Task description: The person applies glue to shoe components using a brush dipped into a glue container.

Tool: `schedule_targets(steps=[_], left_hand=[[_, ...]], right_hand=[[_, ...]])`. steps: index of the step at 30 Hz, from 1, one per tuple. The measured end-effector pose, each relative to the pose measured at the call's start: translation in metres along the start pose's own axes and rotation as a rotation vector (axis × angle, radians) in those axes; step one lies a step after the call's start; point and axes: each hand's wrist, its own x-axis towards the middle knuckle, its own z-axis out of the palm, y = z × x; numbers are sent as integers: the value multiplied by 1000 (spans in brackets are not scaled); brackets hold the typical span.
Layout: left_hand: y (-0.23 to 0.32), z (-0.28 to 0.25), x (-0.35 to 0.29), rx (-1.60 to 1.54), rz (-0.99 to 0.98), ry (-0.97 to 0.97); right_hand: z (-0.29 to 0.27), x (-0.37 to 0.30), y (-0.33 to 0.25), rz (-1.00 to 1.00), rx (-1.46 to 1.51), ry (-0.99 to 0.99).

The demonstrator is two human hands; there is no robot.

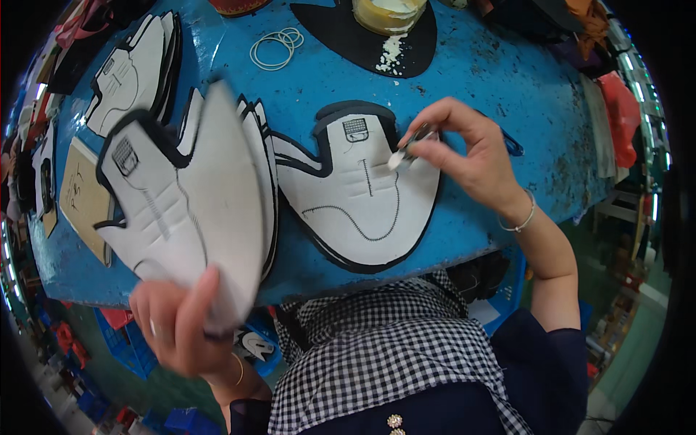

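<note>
My left hand grips the lower end of a flat shoe upper, white inside with black edges and stitch lines. The piece is tilted and partly blurred over a stack of similar uppers on its right. Another shoe upper lies flat on the table, white side up, with a black padded collar at its top. Above its right edge, my right hand pinches a small dark metal tool with a white tip. Fingers hide much of the tool, so its kind is unclear.
A blue worktable carries a yellow tub on a black piece strewn with white crumbs. Pale rings lie nearby. More uppers are stacked at far left, above a tan notebook. Blue crates stand below.
</note>
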Motion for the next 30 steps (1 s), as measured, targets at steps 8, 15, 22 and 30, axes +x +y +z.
schedule_targets(steps=[8, 15, 22, 30], left_hand=[[68, 81, 8, -564, 23, -454], [75, 99, 5, -499, 135, -419], [78, 99, 11, -422, 185, -384], [60, 74, 35, -474, 314, -203]], right_hand=[[25, 3, 0, -196, -258, -233], [29, 31, 11, -568, -561, 17], [27, -6, -2, -753, -582, -152], [-31, 96, 8, -226, -335, 278]])
